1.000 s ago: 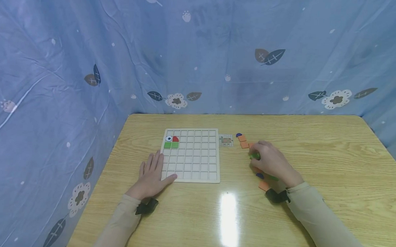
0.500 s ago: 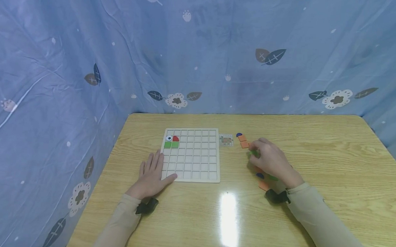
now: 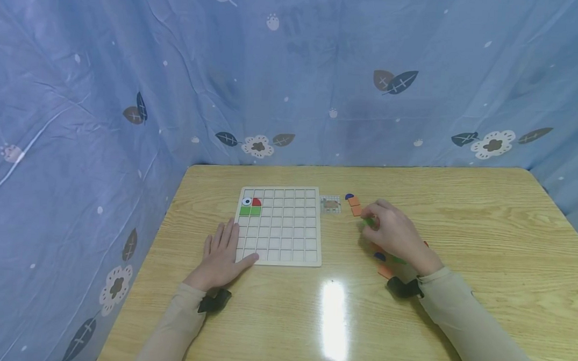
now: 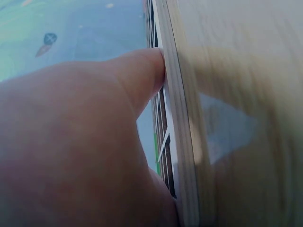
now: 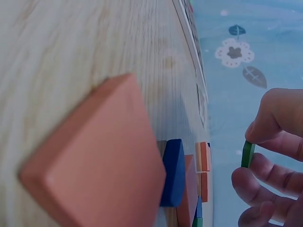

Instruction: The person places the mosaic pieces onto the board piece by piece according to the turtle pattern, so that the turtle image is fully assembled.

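The right hand (image 3: 394, 232) pinches a green piece (image 5: 247, 154) at the grid board (image 3: 287, 232)'s three o'clock, the left hand (image 3: 219, 261) rests straight-fingered against its eight o'clock edge, orange tiles (image 3: 354, 203) lie at the right hand's ten, and a picture card (image 3: 330, 204) at the board's two.

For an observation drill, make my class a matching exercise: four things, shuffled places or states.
1. Left hand
2. Right hand
3. Red quarter-circle tile
4. Small rectangular printed card

A. Between pale square wooden board and orange square tiles
B. Touching the board's left edge
C. Pinching a thin green piece
D. Beside the round white eye tile

Pairs: 1-B; 2-C; 3-D; 4-A
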The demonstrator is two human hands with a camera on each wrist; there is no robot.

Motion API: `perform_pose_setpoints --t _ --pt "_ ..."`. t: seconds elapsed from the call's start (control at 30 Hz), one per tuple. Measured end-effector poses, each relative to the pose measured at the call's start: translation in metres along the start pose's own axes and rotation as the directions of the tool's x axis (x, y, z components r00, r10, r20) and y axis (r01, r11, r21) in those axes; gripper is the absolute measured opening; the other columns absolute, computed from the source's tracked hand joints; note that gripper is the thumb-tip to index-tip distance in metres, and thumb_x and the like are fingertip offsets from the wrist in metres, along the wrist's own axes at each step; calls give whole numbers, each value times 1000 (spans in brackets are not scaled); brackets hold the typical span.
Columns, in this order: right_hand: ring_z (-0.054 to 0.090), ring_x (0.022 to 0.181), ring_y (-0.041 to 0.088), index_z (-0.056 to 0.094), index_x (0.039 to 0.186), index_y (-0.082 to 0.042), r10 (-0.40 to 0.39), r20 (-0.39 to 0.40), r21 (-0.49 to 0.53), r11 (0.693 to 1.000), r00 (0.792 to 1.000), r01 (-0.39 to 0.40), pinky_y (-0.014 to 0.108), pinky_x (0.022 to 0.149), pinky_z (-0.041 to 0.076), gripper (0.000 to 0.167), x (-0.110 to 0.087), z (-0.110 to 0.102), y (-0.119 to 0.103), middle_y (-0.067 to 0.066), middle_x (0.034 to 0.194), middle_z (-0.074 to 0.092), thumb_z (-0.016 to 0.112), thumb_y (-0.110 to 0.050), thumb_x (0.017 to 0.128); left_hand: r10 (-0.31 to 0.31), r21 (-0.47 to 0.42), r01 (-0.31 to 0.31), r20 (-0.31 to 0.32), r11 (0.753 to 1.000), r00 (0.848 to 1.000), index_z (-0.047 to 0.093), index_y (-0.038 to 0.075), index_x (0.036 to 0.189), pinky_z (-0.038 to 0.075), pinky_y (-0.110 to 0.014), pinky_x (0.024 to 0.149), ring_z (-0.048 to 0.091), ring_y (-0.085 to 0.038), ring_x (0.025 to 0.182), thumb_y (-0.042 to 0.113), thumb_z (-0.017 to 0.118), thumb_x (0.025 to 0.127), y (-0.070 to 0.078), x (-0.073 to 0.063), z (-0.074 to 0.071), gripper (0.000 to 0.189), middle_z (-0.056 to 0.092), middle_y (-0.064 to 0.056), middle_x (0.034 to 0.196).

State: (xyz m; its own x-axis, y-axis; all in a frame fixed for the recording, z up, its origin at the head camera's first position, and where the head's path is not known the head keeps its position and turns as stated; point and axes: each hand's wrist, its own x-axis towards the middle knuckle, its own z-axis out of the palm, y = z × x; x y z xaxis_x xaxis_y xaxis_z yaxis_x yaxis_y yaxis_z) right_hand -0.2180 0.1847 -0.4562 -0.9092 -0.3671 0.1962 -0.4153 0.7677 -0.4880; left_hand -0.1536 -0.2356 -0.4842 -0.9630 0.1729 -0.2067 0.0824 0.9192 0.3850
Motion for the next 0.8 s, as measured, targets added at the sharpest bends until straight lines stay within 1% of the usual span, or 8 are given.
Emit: perform_pose_setpoints --t 0.27,0.37,0.53,0.6,0.63,0.7,0.8 --pt "49 75 15 74 108 -5 -50 -28 28 998 998 51 29 64 42 22 0 1 -5 4 102 64 67 -3 87 -3 11 3 14 1000 1000 -3 0 166 -6 -68 124 -13 -43 161 66 49 101 0 1 -1 106 -10 -19 175" --pt "51 76 16 74 106 -5 -55 -27 31 998 998 55 30 65 43 22 1 0 -10 4 103 65 66 -2 86 3 0 -3 5 1000 1000 -2 -1 166 -5 -69 124 -12 -44 160 65 50 101 0 0 -1 106 -9 -20 175" --pt "53 79 18 73 106 -6 -35 -4 72 997 999 35 28 62 43 23 5 -3 -26 6 105 64 67 -1 85 12 -16 -12 -17 1000 1000 2 -3 166 -3 -69 124 -9 -45 160 63 51 101 2 0 -1 105 -5 -22 175" --pt "55 79 18 73 106 -6 -37 -6 84 996 999 37 26 60 43 23 6 -3 -33 7 105 64 68 -1 84 11 -14 -11 -8 1000 1000 0 -2 165 -4 -69 124 -10 -45 160 64 50 101 3 -1 -1 105 -7 -22 174" --pt "56 78 18 74 105 -7 -40 -9 90 995 999 41 26 59 43 23 7 -2 -36 9 108 66 68 -1 84 8 -9 -8 -1 1000 1000 -1 -2 166 -4 -69 124 -11 -45 160 64 50 101 3 -1 -1 105 -8 -21 175" --pt "57 76 17 74 104 -7 -58 -16 93 994 998 59 26 57 43 23 9 -1 -43 10 108 66 68 -1 83 3 1 -3 12 1000 1000 -3 -1 165 -5 -69 124 -12 -44 160 65 49 101 2 0 -1 105 -10 -20 174" --pt "58 76 15 74 104 -9 -84 -22 91 992 996 85 26 59 44 23 12 1 -53 8 106 67 69 -2 82 -1 17 1 19 1000 1000 -4 -1 165 -6 -69 124 -13 -44 160 65 48 101 3 0 -1 106 -11 -20 174"
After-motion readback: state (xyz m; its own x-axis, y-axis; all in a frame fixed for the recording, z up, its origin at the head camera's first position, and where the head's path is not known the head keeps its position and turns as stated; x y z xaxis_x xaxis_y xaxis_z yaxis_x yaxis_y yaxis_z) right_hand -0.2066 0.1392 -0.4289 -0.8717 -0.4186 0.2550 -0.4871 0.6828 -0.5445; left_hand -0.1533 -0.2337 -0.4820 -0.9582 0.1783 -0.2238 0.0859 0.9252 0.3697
